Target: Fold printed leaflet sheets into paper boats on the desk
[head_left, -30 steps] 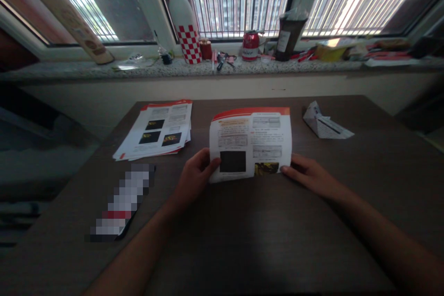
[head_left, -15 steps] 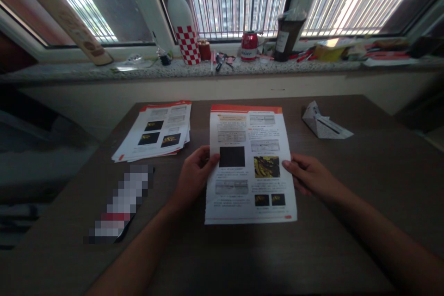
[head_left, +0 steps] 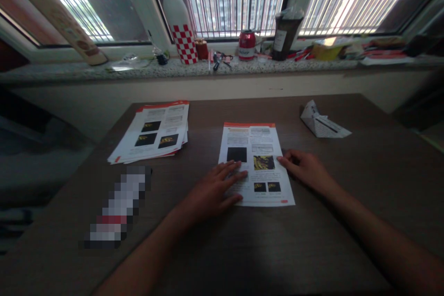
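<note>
A printed sheet of paper (head_left: 265,148) with an orange top edge, text and dark pictures lies on the brown table (head_left: 243,249) in front of me. My left hand (head_left: 222,187) rests on its lower left part, palm down with the fingers spread, and covers some of the print. At the sheet's right edge, my right hand (head_left: 303,166) has its thumb on the paper and its other fingers curled, pinching that edge. Back left is a stack of similar sheets (head_left: 152,132). A folded paper shape (head_left: 322,122) sits at the back right.
A phone-like object (head_left: 118,208), blurred out, lies on the table at left. Along the stone windowsill (head_left: 138,71) stand a checkered bottle (head_left: 185,39), a red can (head_left: 247,46), a dark cup (head_left: 286,39) and several small items. A long box (head_left: 69,23) leans against the window.
The sheet, held up by both hands before, now lies on the table. My left hand has let go of its left edge and moved right onto it. My right hand stays at the right edge.
</note>
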Demonstrator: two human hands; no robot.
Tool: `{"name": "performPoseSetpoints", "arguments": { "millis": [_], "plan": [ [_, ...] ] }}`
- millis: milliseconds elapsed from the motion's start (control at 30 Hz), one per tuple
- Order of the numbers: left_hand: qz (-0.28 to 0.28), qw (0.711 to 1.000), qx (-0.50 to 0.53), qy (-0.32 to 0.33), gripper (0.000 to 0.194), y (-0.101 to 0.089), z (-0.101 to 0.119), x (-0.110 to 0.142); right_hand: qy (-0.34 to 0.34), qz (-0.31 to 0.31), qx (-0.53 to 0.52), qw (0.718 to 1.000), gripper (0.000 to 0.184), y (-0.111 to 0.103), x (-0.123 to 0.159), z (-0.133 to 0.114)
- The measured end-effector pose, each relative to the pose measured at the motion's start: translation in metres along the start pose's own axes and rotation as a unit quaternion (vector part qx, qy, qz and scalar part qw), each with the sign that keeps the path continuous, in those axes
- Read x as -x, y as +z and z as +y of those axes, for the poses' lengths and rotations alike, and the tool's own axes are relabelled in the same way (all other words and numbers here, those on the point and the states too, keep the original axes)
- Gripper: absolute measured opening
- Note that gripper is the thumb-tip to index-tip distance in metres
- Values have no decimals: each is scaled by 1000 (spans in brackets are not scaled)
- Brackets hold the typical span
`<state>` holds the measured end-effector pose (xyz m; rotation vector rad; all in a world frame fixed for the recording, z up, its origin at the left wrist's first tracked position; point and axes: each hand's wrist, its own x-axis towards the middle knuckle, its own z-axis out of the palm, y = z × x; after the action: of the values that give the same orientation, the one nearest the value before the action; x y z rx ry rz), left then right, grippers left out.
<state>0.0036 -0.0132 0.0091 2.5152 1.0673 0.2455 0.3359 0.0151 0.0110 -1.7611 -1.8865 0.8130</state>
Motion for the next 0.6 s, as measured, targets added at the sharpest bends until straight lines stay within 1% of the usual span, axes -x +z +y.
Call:
{"name": "performPoseSetpoints", "arguments": {
  "millis": [67,133,200,233,300,333,400,467,533,600],
  "plan": [
    [-11,1000,-15,-18,68,-1,2,1,-37,45,42,997,37,-3,0,1],
    [-13,999,-20,-30,75,-3,2,3,-81,55,59,993,33,-5,1,2],
    [-15,999,-17,-31,88,-5,1,6,-150,26,64,986,31,-7,3,4],
    [-15,999,-15,-27,93,-6,1,7,-189,5,63,980,34,-7,5,6],
    [-13,1000,-10,-21,98,-7,-1,9,-250,-38,64,965,48,-6,7,9],
    [-10,1000,-8,-17,98,-7,-2,10,-268,-60,68,959,55,-5,8,10],
    [-3,1000,-6,-14,94,-7,-4,10,-282,-105,81,950,66,-3,10,14],
    [-1,1000,-6,-15,90,-7,-5,10,-284,-147,93,943,72,-2,11,17],
    [-3,1000,-9,-19,84,-8,-5,11,-282,-165,99,940,77,-1,11,20],
    [-3,1000,-10,-17,77,-9,-5,11,-285,-166,99,939,80,-1,11,22]
  ]
}}
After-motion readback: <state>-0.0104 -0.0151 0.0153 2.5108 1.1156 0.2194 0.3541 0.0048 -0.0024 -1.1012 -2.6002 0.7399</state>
